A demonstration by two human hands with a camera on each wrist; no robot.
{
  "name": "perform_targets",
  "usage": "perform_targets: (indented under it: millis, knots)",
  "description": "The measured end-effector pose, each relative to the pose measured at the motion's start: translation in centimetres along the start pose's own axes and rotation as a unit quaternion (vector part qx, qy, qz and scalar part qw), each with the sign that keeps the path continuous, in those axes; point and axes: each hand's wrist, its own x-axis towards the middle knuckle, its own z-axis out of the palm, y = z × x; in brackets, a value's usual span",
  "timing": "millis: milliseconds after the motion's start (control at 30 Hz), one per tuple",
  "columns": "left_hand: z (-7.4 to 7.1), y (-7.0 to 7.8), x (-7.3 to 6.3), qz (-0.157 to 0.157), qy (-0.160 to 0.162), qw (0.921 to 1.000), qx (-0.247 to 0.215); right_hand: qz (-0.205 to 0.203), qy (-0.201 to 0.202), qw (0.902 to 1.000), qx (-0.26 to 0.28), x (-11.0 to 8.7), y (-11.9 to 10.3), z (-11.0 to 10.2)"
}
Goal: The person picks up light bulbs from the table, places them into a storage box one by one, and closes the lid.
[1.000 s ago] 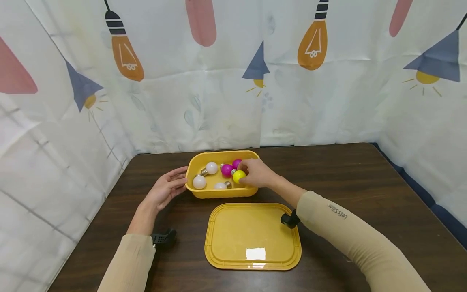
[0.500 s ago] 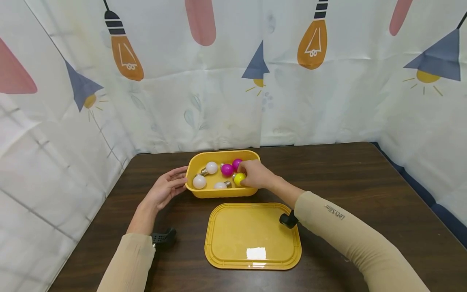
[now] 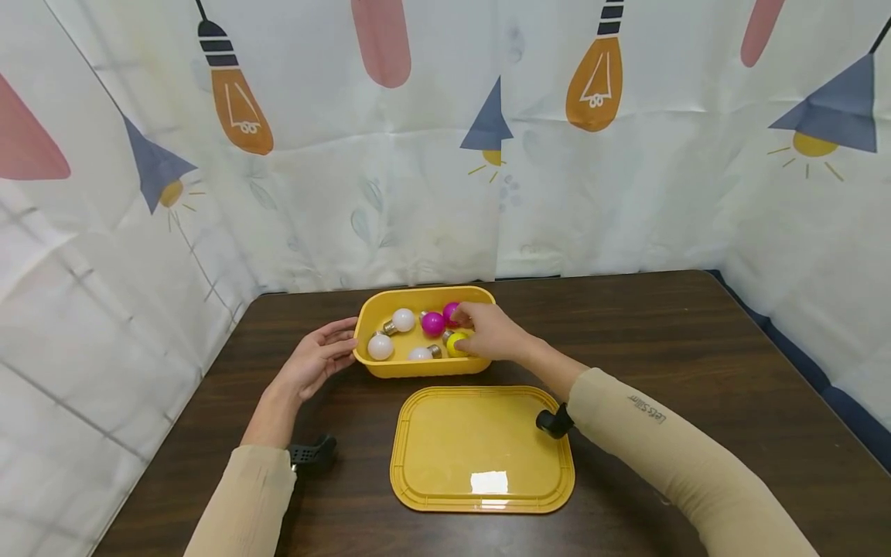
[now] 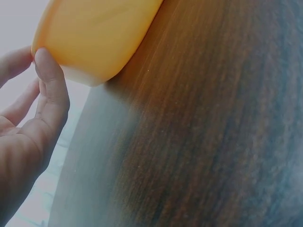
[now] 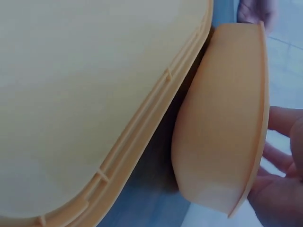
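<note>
In the head view a yellow plastic container (image 3: 428, 370) holds several small round light bulbs. My right hand (image 3: 490, 329) reaches over its right end. The thumb lies against a yellow light bulb (image 3: 454, 346); the other fingers bend above it, close to a purple light bulb (image 3: 451, 311). Whether they pinch the yellow bulb does not show. A second purple light bulb (image 3: 432, 323) sits beside them. My left hand (image 3: 322, 361) touches the container's left rim with extended fingers. In the right wrist view the container's wall hides the right fingertips.
White light bulbs lie in the container's left half: one (image 3: 403, 319) at the back, one (image 3: 380, 346) at the left, one (image 3: 421, 353) in front. A yellow tray-like lid (image 3: 480, 449) lies nearer on the dark wooden table (image 3: 626, 340). A printed curtain (image 3: 431, 193) hangs behind.
The yellow bulb has dropped slightly lower in the container. My right thumb now lies across its front, and the other fingers have shifted slightly. The left hand and lid stay in place.
</note>
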Motion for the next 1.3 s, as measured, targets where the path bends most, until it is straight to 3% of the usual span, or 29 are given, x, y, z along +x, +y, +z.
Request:
perform_targets:
  millis: [100,267,733,1000,1300]
  knots:
    - [0.0,0.0,0.0,0.001,0.002,1.0,0.008,0.009,0.009,0.998,0.062,-0.3,0.3,-0.4]
    - [0.1,-0.1,0.1,0.002,0.007,0.9995,0.03,0.005,0.026,0.9927,0.118,-1.1,0.8,-1.3]
    - [0.0,0.7,-1.2,0.017,0.028,0.9943,0.101,-0.001,0.052,0.9794,0.195,-4.1,1.5,-4.3]
    - [-0.7,1.4,-3.0,-0.009,0.061,0.9888,0.136,0.013,0.054,0.9705,0.235,-6.7,2.5,-5.7]
    - [-0.9,1.6,-4.5,-0.051,0.04,0.9849,0.16,0.029,0.058,0.9653,0.253,-9.4,4.3,-6.7]
